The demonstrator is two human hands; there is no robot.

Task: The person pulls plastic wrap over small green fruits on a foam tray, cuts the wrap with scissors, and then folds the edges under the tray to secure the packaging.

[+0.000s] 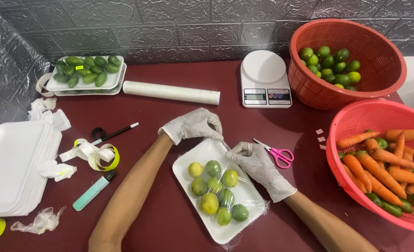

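We see the white tray of limes [218,193] flat on the dark red table [160,116], clear film [244,186] over it, our gloved left hand [193,125] pinching the film's far edge taut while the right hand [258,165] presses it down beside the pink scissors [277,154].
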